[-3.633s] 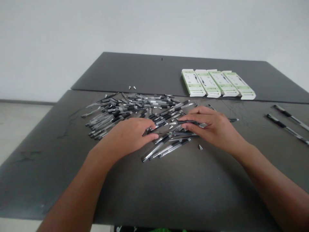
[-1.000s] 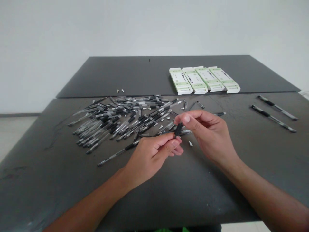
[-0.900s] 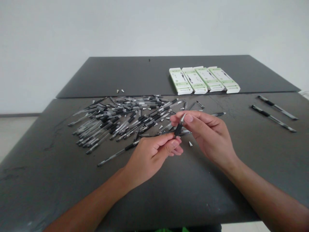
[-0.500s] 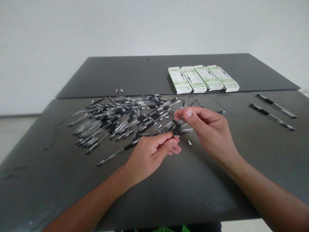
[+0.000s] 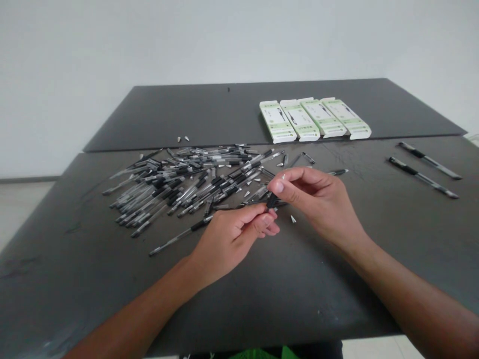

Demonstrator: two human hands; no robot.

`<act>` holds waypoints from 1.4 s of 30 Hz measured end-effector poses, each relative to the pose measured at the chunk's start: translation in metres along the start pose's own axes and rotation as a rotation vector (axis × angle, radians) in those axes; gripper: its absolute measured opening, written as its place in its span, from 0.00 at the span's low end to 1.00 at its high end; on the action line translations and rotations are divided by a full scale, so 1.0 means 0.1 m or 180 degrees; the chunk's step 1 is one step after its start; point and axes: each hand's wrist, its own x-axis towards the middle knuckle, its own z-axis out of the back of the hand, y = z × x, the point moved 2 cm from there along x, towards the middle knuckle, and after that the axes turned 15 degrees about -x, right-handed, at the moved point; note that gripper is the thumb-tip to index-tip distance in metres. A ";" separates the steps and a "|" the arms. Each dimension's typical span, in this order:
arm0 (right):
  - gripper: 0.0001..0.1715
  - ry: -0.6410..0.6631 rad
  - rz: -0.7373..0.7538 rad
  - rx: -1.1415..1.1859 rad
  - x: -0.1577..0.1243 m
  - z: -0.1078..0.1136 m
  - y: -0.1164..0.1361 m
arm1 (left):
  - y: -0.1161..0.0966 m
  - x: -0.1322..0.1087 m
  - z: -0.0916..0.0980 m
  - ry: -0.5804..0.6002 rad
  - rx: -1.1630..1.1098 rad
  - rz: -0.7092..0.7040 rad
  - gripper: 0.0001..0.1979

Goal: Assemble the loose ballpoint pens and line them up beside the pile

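Right thumb [image 5: 276, 187] slid down over the black-grip pen [image 5: 272, 201] | fingers of left hand [image 5: 232, 239] and right hand [image 5: 318, 199] pinch it narrowly | risk: my slack pinch drops it onto the pen pile [image 5: 179, 187]

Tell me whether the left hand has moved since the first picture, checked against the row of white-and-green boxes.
Yes: the left hand has moved to the right, closer to being below the row of white-and-green boxes, and back toward the person.
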 end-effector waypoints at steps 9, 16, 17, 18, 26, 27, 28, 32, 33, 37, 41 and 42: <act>0.18 0.0366 0.0040 0.0375 -0.08 -0.01 -0.06 | -0.02 -0.01 -0.01 -0.0042 -0.0048 0.0009 0.13; 0.08 0.0062 -0.0037 0.0096 -0.04 -0.02 -0.07 | 0.01 -0.01 -0.01 -0.0018 0.0021 -0.0017 0.12; 0.11 0.0054 -0.0069 0.0104 -0.03 -0.03 -0.07 | 0.02 -0.01 -0.02 -0.0008 0.0026 -0.0015 0.12; 0.15 0.0089 -0.0080 0.0172 -0.03 -0.03 -0.07 | 0.02 -0.01 -0.02 -0.0001 0.0021 -0.0020 0.12; 0.21 0.1056 -0.0179 0.0748 -0.07 -0.07 -0.08 | -0.07 -0.01 -0.01 -0.0012 -0.0173 0.0026 0.13; 0.19 0.0980 -0.0173 0.0640 -0.08 -0.07 -0.09 | -0.08 -0.01 -0.01 0.0011 -0.0158 0.0029 0.13; 0.17 0.0871 -0.0178 0.0531 -0.08 -0.07 -0.10 | -0.08 -0.01 -0.01 0.0036 -0.0135 0.0028 0.14; 0.10 0.0268 -0.0198 0.0383 -0.05 -0.06 -0.15 | -0.07 -0.01 0.00 0.0035 -0.0029 -0.0046 0.12; 0.12 0.0209 -0.0176 0.0472 -0.05 -0.06 -0.15 | -0.07 -0.01 0.00 0.0025 -0.0038 -0.0055 0.12; 0.23 0.0730 -0.0129 0.1009 -0.05 -0.06 -0.10 | -0.09 -0.01 -0.01 0.0002 -0.0228 -0.0004 0.12; 0.17 0.1055 -0.0071 0.0779 -0.07 -0.06 -0.06 | -0.09 0.00 -0.02 0.0063 -0.0358 0.0007 0.11; 0.16 0.0977 -0.0027 0.0678 -0.07 -0.05 -0.06 | -0.09 -0.01 -0.02 0.0064 -0.0362 -0.0002 0.11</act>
